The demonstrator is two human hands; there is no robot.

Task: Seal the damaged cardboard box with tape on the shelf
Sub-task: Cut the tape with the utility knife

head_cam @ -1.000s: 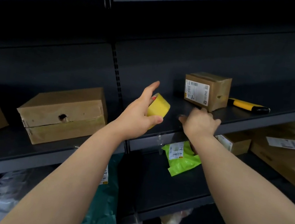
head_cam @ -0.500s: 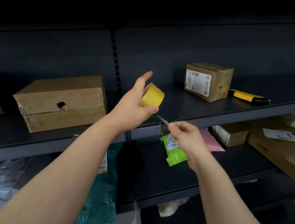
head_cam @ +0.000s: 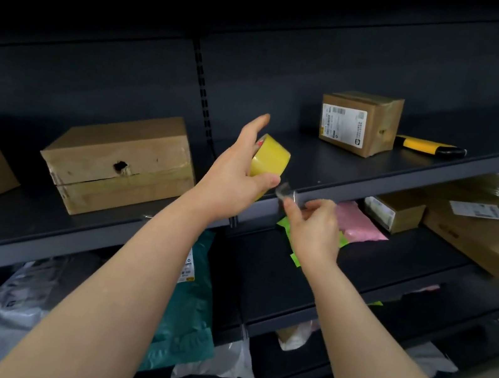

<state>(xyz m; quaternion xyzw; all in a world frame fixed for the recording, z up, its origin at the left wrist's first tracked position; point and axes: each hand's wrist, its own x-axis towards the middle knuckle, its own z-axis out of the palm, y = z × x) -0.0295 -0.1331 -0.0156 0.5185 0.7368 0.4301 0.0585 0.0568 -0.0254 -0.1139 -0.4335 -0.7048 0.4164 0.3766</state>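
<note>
Standing on the left half of the dark metal shelf (head_cam: 376, 173), near its front edge, is the large brown cardboard box with a ragged hole in its front face (head_cam: 120, 164). Your left hand (head_cam: 232, 182) is raised just right of it, thumb and fingers clasping the yellow roll of packing tape (head_cam: 271, 159), index finger straight up. Your right hand (head_cam: 315, 223), lower and before the shelf's front edge, pinches the clear free tape end (head_cam: 284, 191) between thumb and fingertips, other fingers curled.
</note>
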